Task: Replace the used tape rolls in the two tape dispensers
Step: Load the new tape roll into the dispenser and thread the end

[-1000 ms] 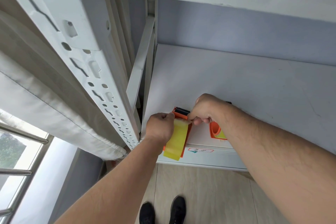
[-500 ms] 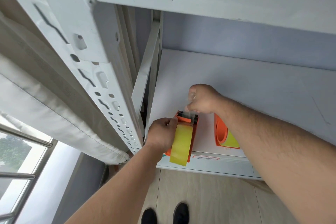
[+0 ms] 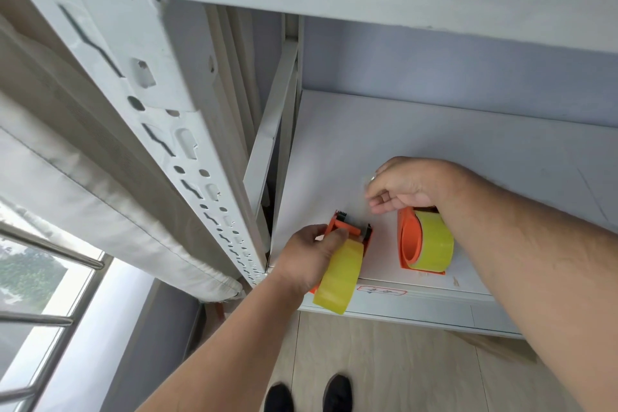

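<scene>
Now my right hand [image 3: 406,186] has drawn back from the roller, fingertips pinched on the clear tape end beyond the left dispenser [image 3: 351,234], which my left hand [image 3: 309,257] grips, so threading looks nearly done; the second dispenser [image 3: 423,241] sits loaded under my right wrist.

Two orange dispensers at the shelf's front edge, each loaded with a yellow roll. Left dispenser [image 3: 351,232]: cutter end pointing back, roll [image 3: 339,276] overhanging the edge. Right dispenser [image 3: 408,239] just beside it, roll [image 3: 434,242] on edge.
</scene>
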